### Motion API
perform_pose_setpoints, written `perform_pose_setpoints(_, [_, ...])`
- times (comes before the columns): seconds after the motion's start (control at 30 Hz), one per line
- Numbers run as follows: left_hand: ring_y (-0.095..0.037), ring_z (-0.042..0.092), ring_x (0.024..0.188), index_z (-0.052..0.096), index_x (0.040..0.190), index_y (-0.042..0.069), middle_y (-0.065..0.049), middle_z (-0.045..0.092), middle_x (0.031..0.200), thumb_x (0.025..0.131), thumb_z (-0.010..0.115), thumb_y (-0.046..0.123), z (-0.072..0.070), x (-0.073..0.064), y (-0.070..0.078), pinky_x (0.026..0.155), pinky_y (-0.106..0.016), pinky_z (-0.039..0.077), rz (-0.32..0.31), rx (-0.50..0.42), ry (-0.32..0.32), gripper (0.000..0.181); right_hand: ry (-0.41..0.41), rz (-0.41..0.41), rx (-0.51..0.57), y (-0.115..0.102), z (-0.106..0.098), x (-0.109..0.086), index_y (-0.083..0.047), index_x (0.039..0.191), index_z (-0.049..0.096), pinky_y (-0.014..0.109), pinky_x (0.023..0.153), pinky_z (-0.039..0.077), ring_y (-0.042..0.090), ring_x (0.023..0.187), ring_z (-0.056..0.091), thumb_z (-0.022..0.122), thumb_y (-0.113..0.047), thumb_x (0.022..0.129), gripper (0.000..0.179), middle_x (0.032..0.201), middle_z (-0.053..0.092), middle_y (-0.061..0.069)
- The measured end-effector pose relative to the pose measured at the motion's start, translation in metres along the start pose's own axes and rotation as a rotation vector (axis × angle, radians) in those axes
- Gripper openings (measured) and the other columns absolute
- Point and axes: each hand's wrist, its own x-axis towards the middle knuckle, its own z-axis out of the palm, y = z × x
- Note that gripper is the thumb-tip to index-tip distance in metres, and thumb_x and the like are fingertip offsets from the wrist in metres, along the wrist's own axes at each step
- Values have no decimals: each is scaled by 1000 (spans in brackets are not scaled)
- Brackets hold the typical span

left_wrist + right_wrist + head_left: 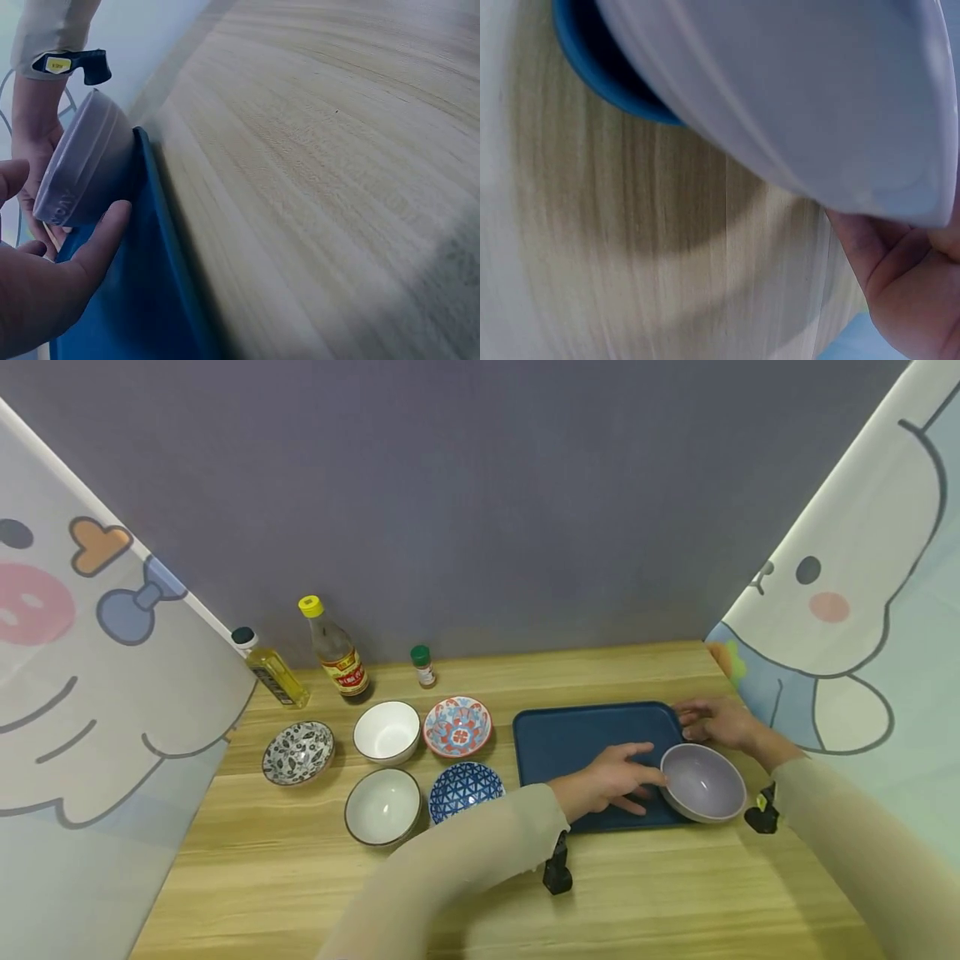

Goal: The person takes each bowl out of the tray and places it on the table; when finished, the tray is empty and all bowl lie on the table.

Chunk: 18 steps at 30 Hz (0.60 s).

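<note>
A pale purple bowl [703, 783] sits at the right end of a dark blue tray [555, 735], overhanging the tray's right edge in the head view. My left hand [611, 781] is over the tray with its fingers spread, fingertips right at the bowl's left side. The left wrist view has the bowl [90, 161] beyond that thumb and finger. Behind the bowl, my right hand [716, 724] has its fingers at the tray's far right corner, loosely bent. In the right wrist view the bowl [802, 97] hides most of the right fingers, with the palm [915, 300] beside it.
Left of the tray are a blue patterned bowl [465, 789], a red-and-blue floral bowl [457, 727], two white bowls [386, 731] and a black-and-white bowl [298, 753]. Behind them stand an oil bottle [277, 677], a yellow-capped sauce bottle [341, 660] and a green-capped shaker [423, 667].
</note>
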Motion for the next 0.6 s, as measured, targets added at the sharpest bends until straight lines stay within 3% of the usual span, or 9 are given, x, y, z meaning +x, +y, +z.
perform_pose_setpoints(0.3, [-33, 73, 91, 54, 150, 24, -10, 73, 108, 89, 80, 9, 11, 7, -10, 77, -58, 64, -21, 0, 3, 68, 0, -14, -13, 3, 1, -1, 11, 144, 49, 36, 76, 65, 38, 105, 70, 71, -3, 93, 57, 129, 59, 39])
perform_pose_setpoints(0.6, [-34, 73, 90, 57, 147, 21, -9, 73, 101, 87, 79, 2, 22, 8, -10, 81, -61, 62, -14, -23, 38, 67, -5, -32, -12, 3, 0, 1, 13, 143, 48, 34, 75, 64, 37, 104, 70, 71, -2, 92, 58, 128, 60, 39])
